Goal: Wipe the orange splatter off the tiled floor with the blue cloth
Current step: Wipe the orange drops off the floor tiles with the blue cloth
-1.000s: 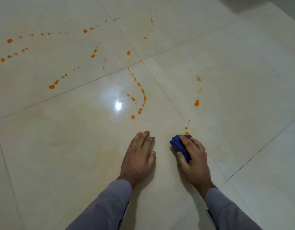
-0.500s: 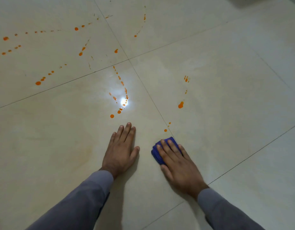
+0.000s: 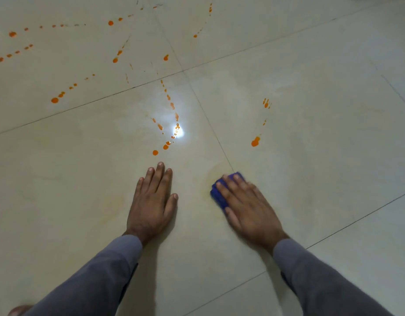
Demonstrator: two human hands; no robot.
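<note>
My right hand (image 3: 247, 206) lies flat on a folded blue cloth (image 3: 219, 195) and presses it to the cream tiled floor (image 3: 322, 124); only the cloth's left and far edges show past my fingers. A faint yellowish smear (image 3: 211, 173) rings the cloth's far left side. My left hand (image 3: 152, 199) rests palm down on the tile, fingers apart, holding nothing. Orange splatter drops curve just beyond my left fingertips (image 3: 165, 147). A larger orange drop (image 3: 255, 142) lies beyond the cloth. More orange trails (image 3: 54, 100) spread over the far left tiles.
Dark grout lines (image 3: 210, 126) cross the floor between large glossy tiles. A bright light reflection (image 3: 178, 132) sits among the drops ahead of my left hand. A toe or foot (image 3: 19, 310) shows at the bottom left corner.
My right hand has slid the cloth forward and right along the grout line; the small orange drops just ahead of it are gone, leaving a faint smear. My left hand stays planted.
</note>
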